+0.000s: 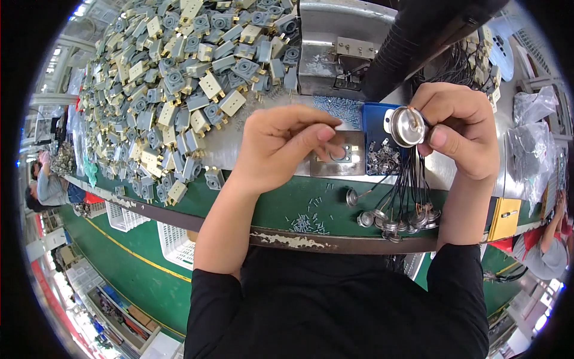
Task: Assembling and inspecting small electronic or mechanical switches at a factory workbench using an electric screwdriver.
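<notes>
My right hand (465,133) pinches a round, shiny metal cup-shaped part (409,127) with a small side flange, held up in front of the blue tray (374,117). My left hand (272,146) has its thumb and forefinger drawn together; anything between them is too small to make out. Below those fingertips, partly covered by them, lies a flat metal plate fixture (323,168). Small metal clips (382,159) fill the lower part of the tray. Under my right hand, several similar round metal parts (412,222) with black wires lie bunched on the green bench edge.
A large heap of grey and cream blocks (191,78) covers the bench's left side. Loose screws (338,110) lie behind the fixture, more screws (308,224) near the front edge. A thick black column (418,45) slants overhead. Clear plastic bags (532,143) and a yellow pad (504,219) are at right.
</notes>
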Demonstrator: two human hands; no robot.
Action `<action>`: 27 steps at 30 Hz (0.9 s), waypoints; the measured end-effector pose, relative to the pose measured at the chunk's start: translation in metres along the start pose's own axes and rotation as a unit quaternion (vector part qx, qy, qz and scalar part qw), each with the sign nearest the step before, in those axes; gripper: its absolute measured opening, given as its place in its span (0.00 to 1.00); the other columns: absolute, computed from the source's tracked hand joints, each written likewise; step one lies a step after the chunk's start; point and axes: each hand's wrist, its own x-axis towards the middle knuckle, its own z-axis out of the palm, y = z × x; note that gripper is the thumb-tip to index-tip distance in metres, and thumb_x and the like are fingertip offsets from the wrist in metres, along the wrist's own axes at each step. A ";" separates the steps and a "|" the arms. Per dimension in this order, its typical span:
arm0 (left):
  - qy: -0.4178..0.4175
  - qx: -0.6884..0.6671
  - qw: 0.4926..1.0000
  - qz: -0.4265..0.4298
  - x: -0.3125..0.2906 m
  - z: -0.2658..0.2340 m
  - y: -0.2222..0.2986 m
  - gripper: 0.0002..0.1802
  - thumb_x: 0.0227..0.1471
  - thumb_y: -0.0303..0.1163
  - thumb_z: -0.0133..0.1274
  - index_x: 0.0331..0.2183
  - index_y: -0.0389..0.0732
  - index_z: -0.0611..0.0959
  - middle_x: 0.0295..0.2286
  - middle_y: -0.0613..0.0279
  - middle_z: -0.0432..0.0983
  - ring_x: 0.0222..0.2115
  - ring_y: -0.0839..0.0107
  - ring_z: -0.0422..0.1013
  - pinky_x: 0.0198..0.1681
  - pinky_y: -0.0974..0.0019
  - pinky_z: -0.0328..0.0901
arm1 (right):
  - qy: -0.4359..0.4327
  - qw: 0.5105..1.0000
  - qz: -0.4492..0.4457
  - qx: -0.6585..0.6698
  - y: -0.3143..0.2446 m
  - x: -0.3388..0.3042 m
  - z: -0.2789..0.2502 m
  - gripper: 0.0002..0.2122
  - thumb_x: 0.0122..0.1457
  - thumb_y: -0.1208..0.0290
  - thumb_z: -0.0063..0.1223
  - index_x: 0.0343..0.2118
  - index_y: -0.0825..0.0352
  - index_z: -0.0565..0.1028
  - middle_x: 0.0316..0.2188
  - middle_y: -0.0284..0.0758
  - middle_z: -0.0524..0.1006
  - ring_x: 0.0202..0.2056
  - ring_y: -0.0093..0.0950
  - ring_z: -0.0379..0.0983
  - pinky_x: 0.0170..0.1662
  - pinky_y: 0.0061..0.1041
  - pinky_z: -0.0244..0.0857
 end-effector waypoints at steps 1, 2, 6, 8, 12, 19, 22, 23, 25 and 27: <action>0.001 -0.002 1.000 -0.002 -0.002 -0.006 -0.001 0.11 0.58 0.16 0.58 0.44 0.25 0.83 0.32 0.46 0.85 0.31 0.64 0.84 0.31 0.69 0.78 | 0.001 1.000 -0.011 0.000 0.003 0.001 0.000 0.10 0.62 0.74 0.63 0.33 0.79 0.79 0.34 0.43 0.79 0.28 0.22 0.73 0.31 0.19 0.68; -0.049 0.059 0.997 -0.013 -0.004 -0.013 -0.001 0.11 0.58 0.16 0.57 0.44 0.25 0.83 0.32 0.46 0.85 0.32 0.65 0.84 0.31 0.69 0.77 | 0.001 1.000 -0.022 -0.001 0.005 0.002 0.000 0.10 0.62 0.74 0.63 0.33 0.79 0.79 0.33 0.43 0.79 0.27 0.22 0.73 0.30 0.19 0.67; -0.040 0.127 0.990 0.055 -0.006 -0.007 -0.009 0.10 0.58 0.14 0.57 0.42 0.24 0.84 0.33 0.49 0.85 0.31 0.67 0.83 0.31 0.71 0.75 | 0.027 1.000 -0.002 -0.003 0.003 0.003 0.006 0.12 0.59 0.71 0.65 0.30 0.78 0.79 0.31 0.45 0.79 0.24 0.23 0.72 0.29 0.20 0.65; -0.004 0.070 0.997 0.017 -0.008 -0.002 -0.009 0.09 0.57 0.14 0.58 0.41 0.25 0.84 0.33 0.49 0.85 0.31 0.68 0.82 0.31 0.70 0.75 | 0.018 1.000 -0.012 -0.014 0.007 0.004 0.004 0.13 0.59 0.70 0.65 0.30 0.78 0.79 0.31 0.45 0.79 0.24 0.23 0.72 0.28 0.21 0.64; 0.019 0.026 0.996 -0.086 -0.005 -0.003 -0.001 0.08 0.54 0.14 0.61 0.39 0.26 0.87 0.36 0.50 0.85 0.29 0.69 0.82 0.33 0.70 0.75 | 0.012 0.999 -0.028 -0.032 0.010 0.004 0.003 0.14 0.59 0.67 0.65 0.30 0.78 0.80 0.30 0.45 0.79 0.24 0.23 0.71 0.27 0.21 0.62; -0.086 0.270 0.951 0.121 -0.001 -0.008 -0.021 0.13 0.47 0.20 0.69 0.39 0.36 0.91 0.35 0.54 0.85 0.33 0.68 0.82 0.35 0.70 0.75 | 0.043 0.998 -0.039 -0.024 0.013 0.004 0.008 0.14 0.60 0.67 0.65 0.33 0.78 0.81 0.34 0.45 0.80 0.24 0.23 0.72 0.29 0.20 0.65; -0.089 0.268 0.955 0.087 -0.001 -0.010 -0.022 0.14 0.45 0.23 0.71 0.38 0.39 0.92 0.35 0.56 0.84 0.36 0.67 0.81 0.37 0.68 0.75 | 0.043 0.998 -0.042 -0.010 0.015 0.003 0.005 0.14 0.62 0.68 0.64 0.37 0.79 0.82 0.37 0.46 0.81 0.26 0.21 0.73 0.29 0.18 0.67; -0.091 0.262 0.959 0.061 -0.001 -0.010 -0.021 0.13 0.45 0.23 0.71 0.37 0.38 0.92 0.35 0.56 0.84 0.35 0.67 0.81 0.37 0.68 0.75 | 0.048 0.998 -0.040 -0.006 0.015 0.003 0.005 0.14 0.62 0.68 0.64 0.38 0.79 0.82 0.38 0.47 0.81 0.26 0.21 0.73 0.29 0.18 0.67; -0.093 0.256 0.961 0.036 -0.001 -0.009 -0.022 0.13 0.45 0.24 0.72 0.37 0.38 0.92 0.35 0.56 0.84 0.35 0.67 0.81 0.38 0.67 0.75 | 0.036 0.998 -0.050 -0.015 0.018 0.003 0.003 0.14 0.63 0.68 0.64 0.40 0.78 0.83 0.39 0.47 0.81 0.27 0.21 0.74 0.28 0.17 0.67; -0.085 0.258 0.960 0.067 0.000 -0.008 -0.026 0.11 0.48 0.27 0.71 0.36 0.37 0.91 0.36 0.57 0.84 0.31 0.69 0.81 0.33 0.68 0.74 | 0.065 0.997 -0.040 0.004 0.020 0.004 0.008 0.13 0.64 0.69 0.63 0.40 0.77 0.83 0.41 0.46 0.82 0.29 0.21 0.75 0.30 0.18 0.68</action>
